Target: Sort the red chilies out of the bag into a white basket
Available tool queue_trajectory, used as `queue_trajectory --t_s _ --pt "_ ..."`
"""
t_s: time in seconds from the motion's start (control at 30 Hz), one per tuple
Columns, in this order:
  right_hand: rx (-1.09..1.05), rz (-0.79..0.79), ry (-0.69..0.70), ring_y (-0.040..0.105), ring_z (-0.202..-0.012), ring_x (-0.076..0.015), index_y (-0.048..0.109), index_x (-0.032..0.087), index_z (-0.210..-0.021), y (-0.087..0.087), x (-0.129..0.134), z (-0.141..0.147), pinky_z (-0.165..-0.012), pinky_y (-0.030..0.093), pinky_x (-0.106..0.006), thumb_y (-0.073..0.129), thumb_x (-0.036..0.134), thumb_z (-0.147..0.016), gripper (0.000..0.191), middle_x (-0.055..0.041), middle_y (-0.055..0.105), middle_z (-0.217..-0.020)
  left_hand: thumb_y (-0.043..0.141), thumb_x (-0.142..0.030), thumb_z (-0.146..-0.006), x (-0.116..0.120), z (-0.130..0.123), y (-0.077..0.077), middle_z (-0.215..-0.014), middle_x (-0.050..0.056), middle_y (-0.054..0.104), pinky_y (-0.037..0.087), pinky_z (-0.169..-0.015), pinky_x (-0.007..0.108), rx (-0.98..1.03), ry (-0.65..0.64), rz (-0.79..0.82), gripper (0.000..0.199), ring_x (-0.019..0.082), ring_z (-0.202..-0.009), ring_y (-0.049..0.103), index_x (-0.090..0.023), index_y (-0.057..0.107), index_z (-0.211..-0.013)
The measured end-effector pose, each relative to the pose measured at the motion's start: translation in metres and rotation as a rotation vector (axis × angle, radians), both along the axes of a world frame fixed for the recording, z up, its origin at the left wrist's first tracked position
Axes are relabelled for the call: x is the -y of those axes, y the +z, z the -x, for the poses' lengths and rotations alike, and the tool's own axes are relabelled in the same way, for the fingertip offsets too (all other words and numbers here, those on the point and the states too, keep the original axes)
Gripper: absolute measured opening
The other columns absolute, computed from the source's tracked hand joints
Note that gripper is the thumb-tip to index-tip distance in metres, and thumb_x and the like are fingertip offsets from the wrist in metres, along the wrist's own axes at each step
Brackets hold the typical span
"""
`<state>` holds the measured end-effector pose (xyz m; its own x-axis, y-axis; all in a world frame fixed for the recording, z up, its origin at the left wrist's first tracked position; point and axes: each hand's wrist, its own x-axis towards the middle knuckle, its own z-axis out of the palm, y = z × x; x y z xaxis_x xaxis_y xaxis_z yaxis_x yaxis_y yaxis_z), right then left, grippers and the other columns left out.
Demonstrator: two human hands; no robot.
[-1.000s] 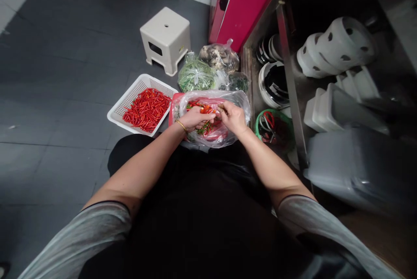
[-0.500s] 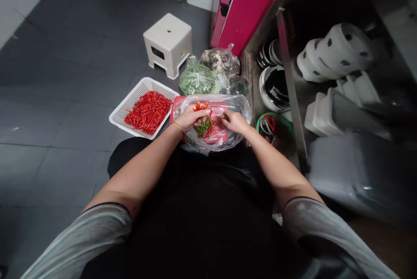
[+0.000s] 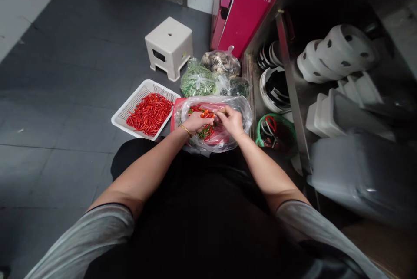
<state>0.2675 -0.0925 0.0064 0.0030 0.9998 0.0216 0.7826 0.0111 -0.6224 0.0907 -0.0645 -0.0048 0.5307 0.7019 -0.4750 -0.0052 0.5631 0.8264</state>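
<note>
Red chili peppers [image 3: 207, 114] stick out of my left hand [image 3: 196, 123], which is closed around them. Close by on the right, the thumb and fingertips of my right hand [image 3: 232, 121] pinch together at the ends of these peppers; whatever they grip is too small to make out. Both hands are over a clear plastic bag [image 3: 245, 112] spread open in a red container [image 3: 176, 107]. More red chilies and green stems [image 3: 204, 133] lie inside the bag, partly covered by my left hand. A white perforated basket [image 3: 125, 107] beside it holds a heap of stemless red chilies [image 3: 150, 115].
A white plastic stool [image 3: 169, 38] stands beyond the basket. Bagged green vegetables [image 3: 197, 80] and bagged mushrooms [image 3: 221, 63] lie past the container. On the right, a metal shelf holds white tubs [image 3: 339, 51]; a green basket [image 3: 259, 133] with red-handled scissors [image 3: 270, 125] is below.
My right hand has moved left and come up to the chilies in my left hand. The left hand has turned and lowered slightly, and more red chilies show behind it.
</note>
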Motion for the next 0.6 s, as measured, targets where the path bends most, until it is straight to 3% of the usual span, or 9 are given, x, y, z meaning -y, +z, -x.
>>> queue_trajectory --t_s 0.1,0.17,0.23,0.3,0.43,0.6 --pt "0.147 0.260 0.044 0.064 -0.076 -0.0175 0.067 0.018 -0.093 -0.012 -0.002 -0.012 -0.073 0.047 -0.026 0.059 0.027 -0.085 0.014 -0.0045 0.071 -0.086 0.080 -0.031 -0.059 -0.003 0.005 0.006 -0.043 -0.006 0.040 0.013 -0.034 0.018 0.179 0.062 0.055 0.029 0.002 -0.033 0.029 -0.012 0.058 -0.061" --pt "0.329 0.472 0.106 0.064 -0.080 -0.0199 0.070 0.019 -0.090 -0.022 -0.002 -0.011 -0.072 0.046 -0.027 0.067 0.029 -0.079 0.015 -0.0059 0.071 -0.089 0.079 -0.031 -0.057 -0.005 0.010 0.011 -0.049 -0.003 0.048 0.016 -0.034 0.017 0.303 0.093 0.079 0.029 0.003 -0.037 0.037 -0.012 0.058 -0.063" --pt "0.434 0.574 0.110 0.064 -0.080 -0.0212 0.070 0.019 -0.087 -0.035 -0.001 -0.005 -0.070 0.046 -0.027 0.067 0.036 -0.080 0.018 -0.0071 0.071 -0.087 0.078 -0.032 -0.058 -0.006 0.013 0.015 -0.057 0.000 0.055 0.018 -0.034 0.016 0.395 0.090 0.080 0.030 0.005 -0.042 0.044 -0.011 0.059 -0.069" --pt "0.430 0.559 0.081 0.064 -0.077 -0.0200 0.070 0.019 -0.084 -0.049 0.000 0.002 -0.067 0.045 -0.026 0.064 0.038 -0.082 0.020 -0.0063 0.070 -0.084 0.078 -0.036 -0.059 -0.005 0.015 0.017 -0.061 0.001 0.059 0.019 -0.034 0.016 0.424 0.075 0.048 0.034 0.005 -0.043 0.046 -0.012 0.060 -0.074" --pt "0.315 0.504 0.058 0.060 -0.067 -0.0154 0.066 0.020 -0.073 -0.060 -0.003 -0.002 -0.061 0.041 -0.022 0.062 0.026 -0.077 0.009 -0.0014 0.067 -0.071 0.081 -0.040 -0.060 -0.003 0.014 0.015 -0.052 -0.002 0.053 0.017 -0.034 0.017 0.324 0.053 -0.008 0.039 0.004 -0.037 0.040 -0.014 0.053 -0.066" --pt "0.034 0.419 -0.097 0.053 -0.051 -0.0125 0.053 0.019 -0.060 -0.035 -0.009 -0.026 -0.053 0.039 -0.022 0.059 0.022 -0.075 0.016 0.0014 0.057 -0.053 0.081 -0.038 -0.060 -0.004 0.007 0.005 -0.045 -0.006 0.045 0.021 -0.037 0.020 0.050 0.105 -0.053 0.036 0.003 -0.037 0.032 -0.015 0.053 -0.063"
